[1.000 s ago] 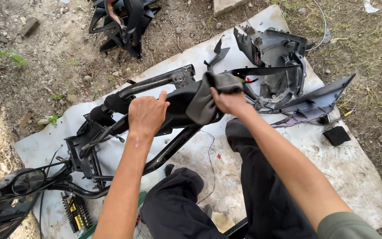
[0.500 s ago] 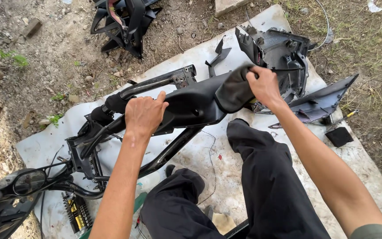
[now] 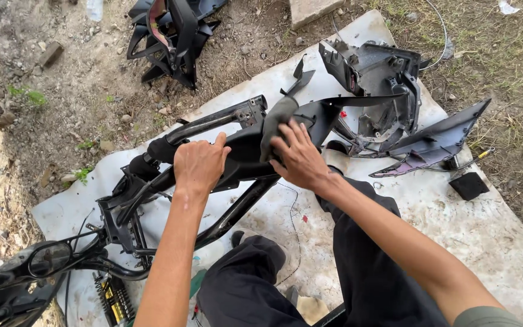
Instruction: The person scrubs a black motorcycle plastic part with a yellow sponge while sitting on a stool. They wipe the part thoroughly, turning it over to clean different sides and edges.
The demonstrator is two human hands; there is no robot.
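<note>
Here, a stripped black scooter frame [image 3: 213,175] is seen lying across a dirty white sheet [image 3: 491,236] on bare ground, viewed from above the worker's knees. At the far left, well away from the fingers, a round mirror [image 3: 48,258] and a yellow-and-black shock absorber [image 3: 111,298] are found near the frame's low end. The left hand [image 3: 200,163] is laid on the frame's upper tube, its fingers curled over the far edge and closed on it, as in the earlier views.

The right hand [image 3: 301,158] is what has changed. Half a second ago it was held farther to the right and higher, gripping the dark cloth [image 3: 276,124]; now it has been drawn back toward the left hand, and the cloth is pressed flat under spread fingers against the black body panel [image 3: 328,112], just beyond the fingertips. A wiping stroke across the panel is suggested, with the frame kept steady by the other hand.

Beyond the right fingers, loose plastic fairings [image 3: 382,79] and a long grey side panel [image 3: 443,136] are spread on the sheet; a small black pad [image 3: 468,185] lies well apart to the right.
</note>
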